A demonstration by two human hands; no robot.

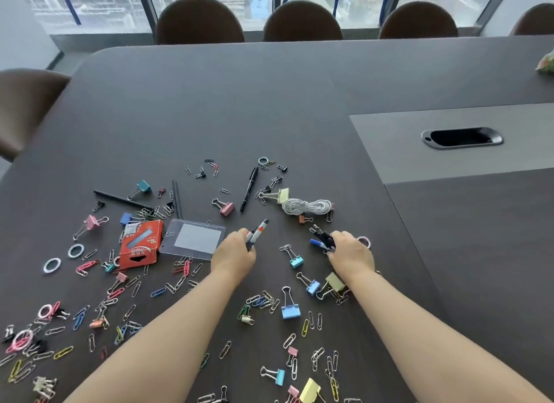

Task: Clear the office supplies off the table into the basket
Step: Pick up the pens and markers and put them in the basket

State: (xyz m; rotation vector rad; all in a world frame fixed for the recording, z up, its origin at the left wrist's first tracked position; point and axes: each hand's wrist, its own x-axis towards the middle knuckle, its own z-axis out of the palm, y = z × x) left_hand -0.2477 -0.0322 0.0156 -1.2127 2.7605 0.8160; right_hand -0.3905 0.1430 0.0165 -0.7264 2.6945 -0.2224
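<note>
Office supplies are scattered over the dark table [269, 108]. My left hand [234, 254] grips a bundle of pens [258, 231] whose tips point up and to the right. My right hand [350, 254] is closed on small black binder clips and a blue-capped item [322, 240]. Around the hands lie a black marker [249, 189], a white cord coil [307, 206], a clear badge holder [193, 237], an orange staple box [140, 244], coloured binder clips such as a blue one [290, 309], and several paper clips. No basket is in view.
Brown chairs [302, 21] line the far edge, and another chair [24, 102] stands at the left. A grey panel with a cable slot [461, 137] is set in the table at the right. A green object [547, 63] shows at the far right edge.
</note>
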